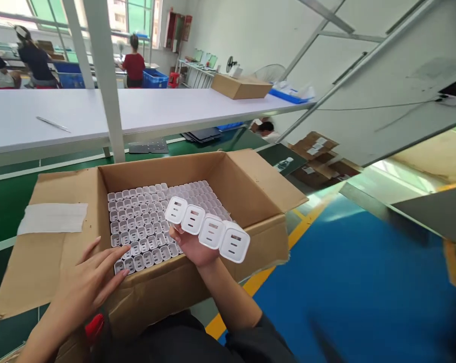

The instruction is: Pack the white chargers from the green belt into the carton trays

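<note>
An open cardboard box (250,186) sits in front of me, packed with several rows of small white charger housings (144,222). My right hand (193,248) is closed on a row of several white charger housings (208,229), held side by side above the box's near edge. My left hand (89,280) lies open with fingers stretched out, its fingertips touching the housings at the box's near left corner. A strip of white tape (52,218) sticks to the box's left flap.
A long white workbench (175,108) runs behind the box, with a white post (107,80) rising from it and a brown carton (241,85) at its right end. Other people work at the far benches. Flattened cartons (318,156) lie on the floor at right.
</note>
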